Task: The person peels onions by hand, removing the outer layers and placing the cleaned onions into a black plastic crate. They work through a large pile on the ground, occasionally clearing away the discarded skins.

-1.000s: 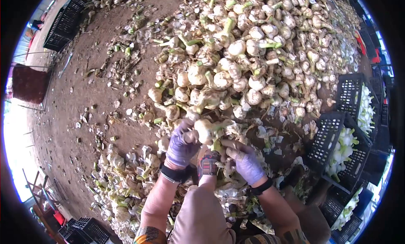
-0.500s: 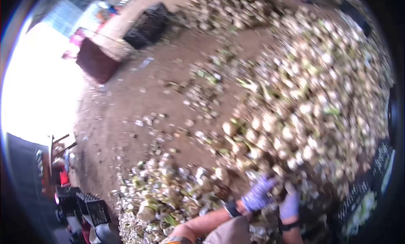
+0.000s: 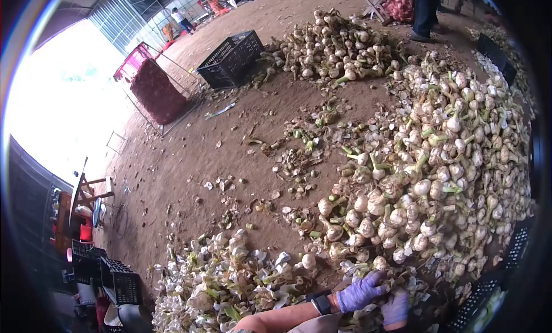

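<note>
Both hands wear pale purple gloves and work close together at the lower right, at the near edge of a large heap of garlic bulbs (image 3: pixel 422 186). My left hand (image 3: pixel 361 291) has its fingers curled towards the other hand; what lies in them is too small to make out. Beside it, my right hand (image 3: pixel 395 307) is bent inward, its fingertips hidden among bulbs and peelings. A pile of peelings and cut stems (image 3: pixel 224 281) spreads to the left of my forearm. One loose bulb (image 3: pixel 309 261) rests at that pile's right edge.
Another garlic heap (image 3: pixel 339 45) lies farther back, beside a black crate (image 3: pixel 231 60). A full red mesh sack (image 3: pixel 155 91) hangs in a metal frame. More crates (image 3: pixel 125 282) stand lower left. A person's legs (image 3: pixel 425 14) show at the top right; another person (image 3: pixel 181 20) is far off.
The view has shifted and become sharper, with the scene lower in the frame. Both hands appear lower and remain close together.
</note>
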`<state>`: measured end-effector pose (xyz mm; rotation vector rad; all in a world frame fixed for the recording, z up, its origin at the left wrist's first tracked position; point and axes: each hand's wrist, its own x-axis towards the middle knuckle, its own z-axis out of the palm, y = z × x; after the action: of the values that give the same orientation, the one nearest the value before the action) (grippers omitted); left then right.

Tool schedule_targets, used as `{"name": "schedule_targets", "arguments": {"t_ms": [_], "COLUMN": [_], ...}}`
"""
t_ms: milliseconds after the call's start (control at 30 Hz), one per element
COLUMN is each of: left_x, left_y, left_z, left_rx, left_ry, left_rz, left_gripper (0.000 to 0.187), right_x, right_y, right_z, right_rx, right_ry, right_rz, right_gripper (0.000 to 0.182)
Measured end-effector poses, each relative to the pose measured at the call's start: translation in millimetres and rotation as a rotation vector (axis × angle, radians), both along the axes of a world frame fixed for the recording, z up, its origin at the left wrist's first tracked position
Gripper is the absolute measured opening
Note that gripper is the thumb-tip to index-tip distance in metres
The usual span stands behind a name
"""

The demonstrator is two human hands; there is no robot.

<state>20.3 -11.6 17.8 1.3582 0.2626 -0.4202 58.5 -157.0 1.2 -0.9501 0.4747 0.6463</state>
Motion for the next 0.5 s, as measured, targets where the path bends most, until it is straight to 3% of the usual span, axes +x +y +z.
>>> {"name": "schedule_targets", "arguments": {"t_ms": [67, 133, 200, 267, 333, 400, 433, 467, 500], "left_x": [-0.8, -6.3, -4.1, -3.5, -5.7, -8.1, -4.5, -4.0, -4.6], "left_y": [-2.9, -7.9, -1.1, 8.0, 1.4, -8.4, -4.2, -4.0, -4.2], "left_z": [-1.3, -9.9, -13.4, -13.9, -21.9, -49.3, -21.7, -17.9, -16.1], "left_rx": [-0.033, 0.219, -0.072, -0.85, -0.816, -0.358, -0.143, -0.146, 0.126], "left_ry": [0.05, -0.309, -0.105, 0.31, 0.256, -0.003, -0.031, -0.031, -0.231], "left_rz": [-0.017, 0.079, 0.196, 0.264, 0.243, 0.187, 0.123, 0.121, 0.078], "left_gripper": [0.049, 0.052, 0.063, 0.067, 0.076, 0.069, 0.066, 0.066, 0.063], "right_x": [1.1, 2.0, 0.2, -0.3, -3.0, -4.4, -1.6, -1.3, -3.1], "right_y": [-16.7, -18.1, -17.5, -13.6, -12.2, -10.5, -11.1, -7.1, 0.2], "right_z": [-27.6, -9.5, 9.5, 23.2, 32.6, 35.6, 38.7, 36.7, 31.8], "right_rx": [-0.083, -0.129, -0.18, -0.414, -0.423, -0.364, -0.246, -0.249, -0.231], "right_ry": [0.063, 0.009, -0.041, -0.311, -0.351, -0.209, -0.145, -0.144, -0.082], "right_rz": [0.036, 0.083, 0.122, 0.215, 0.205, 0.122, 0.161, 0.16, 0.052], "right_gripper": [0.025, 0.026, 0.026, 0.027, 0.026, 0.025, 0.024, 0.024, 0.022]}}
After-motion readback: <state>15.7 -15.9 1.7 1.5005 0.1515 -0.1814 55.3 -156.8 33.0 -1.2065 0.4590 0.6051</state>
